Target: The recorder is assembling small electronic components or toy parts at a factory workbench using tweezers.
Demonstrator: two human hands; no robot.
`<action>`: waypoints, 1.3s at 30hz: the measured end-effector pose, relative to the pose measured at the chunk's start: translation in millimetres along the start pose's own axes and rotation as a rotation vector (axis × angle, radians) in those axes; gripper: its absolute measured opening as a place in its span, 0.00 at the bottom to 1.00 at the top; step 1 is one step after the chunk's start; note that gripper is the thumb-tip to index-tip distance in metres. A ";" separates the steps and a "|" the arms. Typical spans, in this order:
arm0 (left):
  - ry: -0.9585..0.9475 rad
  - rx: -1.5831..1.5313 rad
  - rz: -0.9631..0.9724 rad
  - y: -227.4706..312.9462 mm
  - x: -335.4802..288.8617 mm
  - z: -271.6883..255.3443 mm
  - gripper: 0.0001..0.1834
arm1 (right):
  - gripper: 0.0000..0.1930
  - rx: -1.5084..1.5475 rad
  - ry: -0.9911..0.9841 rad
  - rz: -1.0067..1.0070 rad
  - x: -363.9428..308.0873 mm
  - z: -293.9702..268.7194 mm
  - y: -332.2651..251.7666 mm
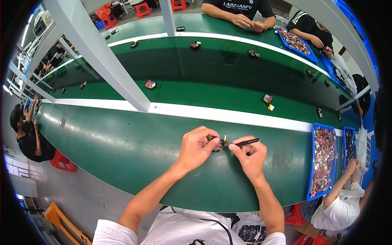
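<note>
I make out pale lettering along the handle of a slim black tool [250, 141] and across the black shirt [234, 7] of a person well beyond the fingers. Any marks on the small dark part [219, 145] are too tiny for me to read.

I see both forearms rise from below and converge. The left hand [198, 146] has its thumb and forefinger pinched together on the part; the right hand [250, 157] closes thumb and fingers around the tool, its tip aimed left at the part. So the part sits right between the two sets of fingertips, a pale tab sticking up from it; I can't tell whether it touches the tabletop [118, 141].

Just ahead of the fingers I have a white rail [228, 117], with a green belt [212, 92] beyond. The table's near edge curves behind them. Leftward, I have a long stretch of green surface; rightward, a blue tray [310, 179] of pieces stands well apart.
</note>
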State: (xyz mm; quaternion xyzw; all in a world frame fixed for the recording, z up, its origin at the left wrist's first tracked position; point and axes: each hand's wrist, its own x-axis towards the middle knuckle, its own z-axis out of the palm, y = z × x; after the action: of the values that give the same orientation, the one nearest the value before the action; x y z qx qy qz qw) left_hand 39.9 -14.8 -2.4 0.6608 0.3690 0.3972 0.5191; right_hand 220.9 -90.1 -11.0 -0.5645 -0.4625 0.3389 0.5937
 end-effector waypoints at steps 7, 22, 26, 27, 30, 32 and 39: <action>-0.203 -0.296 -0.344 -2.9 5.4 -11.0 0.11 | 0.06 0.267 -0.044 0.164 3.9 -5.8 -11.4; -0.367 -0.637 -0.361 -3.4 9.7 -13.3 0.20 | 0.06 0.290 -0.029 0.069 -0.3 -8.9 -10.7; -0.379 -0.692 -0.319 -2.3 9.1 -13.5 0.22 | 0.06 0.376 0.012 0.091 1.9 -7.6 -13.4; -0.380 -0.692 -0.319 -2.9 8.6 -13.5 0.22 | 0.06 0.376 0.013 0.091 2.2 -6.6 -14.5; -0.342 -0.640 -0.296 -3.8 7.2 -14.5 0.22 | 0.06 0.358 0.007 0.085 1.8 -3.3 -15.9; -0.327 -0.614 -0.289 -4.2 9.1 -12.0 0.22 | 0.06 0.287 0.022 0.047 1.6 -6.5 -7.0; -0.310 -0.578 -0.272 -4.4 7.9 -9.5 0.22 | 0.05 0.122 0.070 -0.068 -1.0 -2.1 -7.6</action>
State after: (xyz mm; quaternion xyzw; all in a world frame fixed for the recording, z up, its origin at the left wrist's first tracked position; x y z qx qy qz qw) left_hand 34.2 -3.1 -4.2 0.4838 0.2429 0.3073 0.7826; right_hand 221.6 -92.7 -3.5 -0.5225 -0.4390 0.3263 0.6540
